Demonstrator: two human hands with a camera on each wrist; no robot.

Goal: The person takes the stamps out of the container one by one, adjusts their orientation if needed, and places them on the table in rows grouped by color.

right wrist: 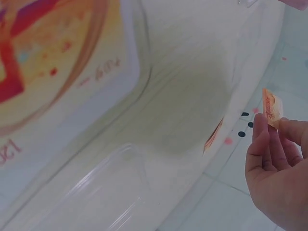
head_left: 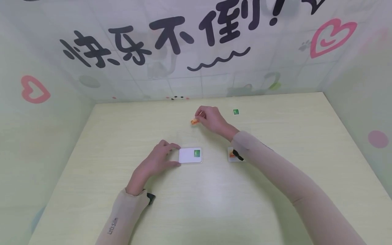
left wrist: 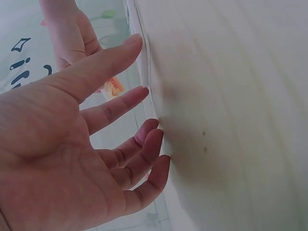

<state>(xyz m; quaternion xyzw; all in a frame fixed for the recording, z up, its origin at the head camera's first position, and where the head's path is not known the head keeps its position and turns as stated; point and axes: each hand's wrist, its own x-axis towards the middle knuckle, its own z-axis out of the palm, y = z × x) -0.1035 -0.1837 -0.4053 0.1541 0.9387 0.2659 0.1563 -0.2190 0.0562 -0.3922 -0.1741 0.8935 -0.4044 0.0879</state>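
Note:
A white card-like plate point(head_left: 186, 156) lies on the table with a small green square picture point(head_left: 197, 153) at its right end. My left hand point(head_left: 157, 158) holds the plate's left end between thumb and index finger; the other fingers are loosely bent in the left wrist view. Above and to the right, my right hand point(head_left: 211, 119) pinches a small orange printed piece point(right wrist: 273, 108) between thumb and fingers. A similar orange strip point(right wrist: 213, 134) shows on the table surface in the right wrist view; I cannot tell whether it is a reflection.
Under the right sleeve point(head_left: 260, 153) lies a card with an orange picture point(head_left: 231, 154), partly covered. A small green square point(head_left: 236, 111) sits toward the back of the table. Faint clear plastic point(right wrist: 115, 173) shows beside the card. Printed walls point(head_left: 196, 81) enclose the back and sides.

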